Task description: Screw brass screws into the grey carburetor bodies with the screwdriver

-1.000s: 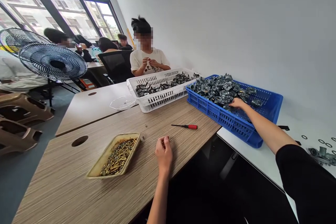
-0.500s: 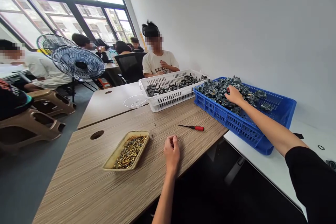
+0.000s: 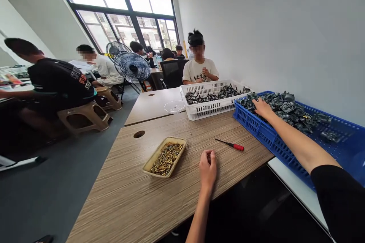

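Note:
My left hand [image 3: 208, 167] rests on the wooden table with its fingers curled; whatever lies inside them is hidden. My right hand [image 3: 262, 109] reaches over the near-left rim of a blue plastic basket [image 3: 256, 127], fingers apart and down among grey metal carburetors [image 3: 288, 107] heaped there. No part is clearly lifted in it. Just beyond my left hand lies a screwdriver [image 3: 238, 147] with a red handle and dark shaft. To the left of that hand stands a cream tray [image 3: 146, 168] full of brass-coloured screws [image 3: 168, 157].
A white basket [image 3: 205, 113] of dark metal parts stands at the back, with a co-worker [image 3: 201, 69] seated behind it. A clear plastic lid [image 3: 173, 107] lies beside that basket. Small loose bits [image 3: 191, 133] lie near the tray. Fans [image 3: 132, 67] and other seated people are farther left.
The view has swung left, so the table things appear farther right. My right hand has moved toward the left end of the blue basket, its fingers spreading. My left hand stays curled on the table.

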{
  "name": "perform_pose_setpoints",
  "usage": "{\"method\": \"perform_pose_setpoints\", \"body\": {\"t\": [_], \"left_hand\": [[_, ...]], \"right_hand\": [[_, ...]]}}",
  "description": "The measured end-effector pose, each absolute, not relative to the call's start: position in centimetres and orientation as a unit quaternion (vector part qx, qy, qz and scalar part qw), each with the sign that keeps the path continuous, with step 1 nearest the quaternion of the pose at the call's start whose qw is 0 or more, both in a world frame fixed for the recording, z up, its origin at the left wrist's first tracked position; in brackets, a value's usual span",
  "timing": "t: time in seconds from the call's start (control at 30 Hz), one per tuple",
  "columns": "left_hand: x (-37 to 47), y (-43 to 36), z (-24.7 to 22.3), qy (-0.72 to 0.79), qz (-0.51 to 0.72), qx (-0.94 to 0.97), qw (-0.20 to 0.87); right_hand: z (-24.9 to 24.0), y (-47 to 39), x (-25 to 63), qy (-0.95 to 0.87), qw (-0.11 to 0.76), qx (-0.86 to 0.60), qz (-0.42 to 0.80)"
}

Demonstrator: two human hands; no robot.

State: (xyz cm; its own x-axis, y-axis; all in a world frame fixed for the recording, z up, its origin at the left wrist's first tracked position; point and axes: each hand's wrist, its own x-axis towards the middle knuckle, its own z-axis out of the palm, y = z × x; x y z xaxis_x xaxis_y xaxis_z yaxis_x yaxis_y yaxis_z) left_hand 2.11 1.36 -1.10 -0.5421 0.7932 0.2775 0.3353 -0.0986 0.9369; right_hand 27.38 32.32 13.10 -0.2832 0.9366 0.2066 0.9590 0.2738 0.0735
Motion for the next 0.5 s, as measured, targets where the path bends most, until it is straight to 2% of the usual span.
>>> {"method": "perform_pose_setpoints", "body": {"t": [0.2,0.37,0.5], "left_hand": [[2.3,1.4,-0.9,0.634,0.606,0.440,0.191],[2.4,1.6,-0.9,0.622,0.618,0.440,0.195],[2.6,2.0,-0.9,0.611,0.632,0.433,0.199]], "right_hand": [[13.7,32.1,28.0,-0.786,0.096,-0.601,-0.112],[17.4,31.0,28.9,-0.795,0.151,-0.572,-0.139],[20.5,28.0,27.8,-0.838,0.246,-0.476,-0.104]]}}
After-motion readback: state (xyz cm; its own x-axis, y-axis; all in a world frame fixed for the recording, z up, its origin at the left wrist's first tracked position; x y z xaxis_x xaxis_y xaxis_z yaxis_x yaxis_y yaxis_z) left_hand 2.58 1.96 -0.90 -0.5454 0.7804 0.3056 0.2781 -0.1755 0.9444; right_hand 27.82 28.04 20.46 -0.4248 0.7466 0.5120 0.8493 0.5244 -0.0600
